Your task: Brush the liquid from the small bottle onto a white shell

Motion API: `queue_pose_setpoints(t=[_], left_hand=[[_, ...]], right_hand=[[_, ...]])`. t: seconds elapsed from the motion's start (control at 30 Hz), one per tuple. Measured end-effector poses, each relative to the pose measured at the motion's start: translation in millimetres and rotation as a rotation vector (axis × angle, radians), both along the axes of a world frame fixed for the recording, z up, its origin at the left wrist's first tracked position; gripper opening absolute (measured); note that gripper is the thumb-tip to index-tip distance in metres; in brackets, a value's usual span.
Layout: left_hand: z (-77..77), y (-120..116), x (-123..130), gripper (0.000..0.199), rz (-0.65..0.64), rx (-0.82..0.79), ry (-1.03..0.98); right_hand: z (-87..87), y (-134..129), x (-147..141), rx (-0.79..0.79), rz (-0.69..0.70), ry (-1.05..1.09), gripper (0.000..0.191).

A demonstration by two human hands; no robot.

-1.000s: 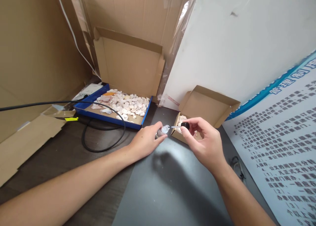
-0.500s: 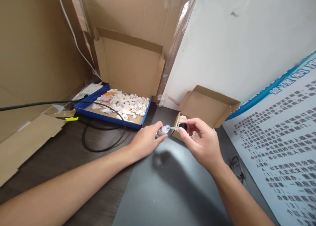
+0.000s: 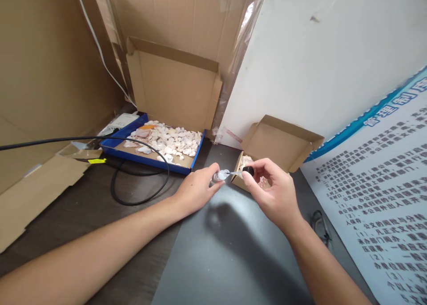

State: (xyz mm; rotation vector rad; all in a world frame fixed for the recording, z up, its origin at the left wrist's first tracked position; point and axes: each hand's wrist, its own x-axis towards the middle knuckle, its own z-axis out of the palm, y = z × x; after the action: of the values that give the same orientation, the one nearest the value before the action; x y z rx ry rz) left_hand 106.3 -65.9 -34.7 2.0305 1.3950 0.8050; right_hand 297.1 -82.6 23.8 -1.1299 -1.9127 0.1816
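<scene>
My left hand (image 3: 199,187) is closed around a small clear bottle (image 3: 221,176), its mouth tilted towards the right. Between the fingertips of my right hand (image 3: 275,189) is a black cap (image 3: 248,171) with a thin pale applicator stem (image 3: 235,173). The stem's far end is at the mouth of the bottle; I cannot tell how far inside it reaches. Behind my right hand, partly hidden by it, stands a small open cardboard box (image 3: 237,167) with pale shells (image 3: 247,159) in it.
A blue-sided cardboard box (image 3: 147,158) with its lid up holds many white shells (image 3: 173,138). A black cable (image 3: 115,187) loops across the dark table, near cardboard flaps (image 3: 43,187) at left. A grey mat (image 3: 207,260) lies below my hands. Dark-framed glasses (image 3: 320,227) and a printed poster (image 3: 376,185) are at right.
Both hands hold almost the same pose. The black cap has shifted very slightly to the right; the stem's end is still at the bottle mouth.
</scene>
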Motion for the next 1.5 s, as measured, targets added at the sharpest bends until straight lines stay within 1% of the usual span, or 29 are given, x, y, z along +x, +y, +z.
queue_pose_setpoints(t=[0.27,0.53,0.67,0.9,1.1,1.27,1.5], left_hand=[[5.6,-2.8,0.9,0.013,-0.02,0.031,0.085],[8.8,-5.7,2.3,0.015,-0.044,0.066,0.127],[9.5,-6.0,2.1,0.015,-0.054,0.084,0.141],[6.0,-4.5,1.3,0.016,-0.05,0.099,0.155],[9.1,-6.0,1.9,0.016,-0.043,0.084,0.182],[11.1,-6.6,2.2,0.015,-0.031,0.061,0.164],[10.0,-6.3,1.4,0.015,-0.019,0.058,0.138]], right_hand=[[-3.1,0.5,-1.4,-0.001,0.002,-0.013,0.008],[-4.4,0.0,-2.5,0.003,-0.001,-0.026,0.015],[-2.6,-0.7,-3.0,0.008,-0.02,-0.019,0.02],[2.0,-1.9,-3.5,0.032,-0.061,-0.003,0.023],[5.0,-2.6,-1.4,0.046,-0.058,0.02,0.024],[5.5,-2.5,-0.6,0.035,-0.064,0.03,0.025],[3.1,-3.9,-2.9,0.024,-0.071,0.005,0.028]])
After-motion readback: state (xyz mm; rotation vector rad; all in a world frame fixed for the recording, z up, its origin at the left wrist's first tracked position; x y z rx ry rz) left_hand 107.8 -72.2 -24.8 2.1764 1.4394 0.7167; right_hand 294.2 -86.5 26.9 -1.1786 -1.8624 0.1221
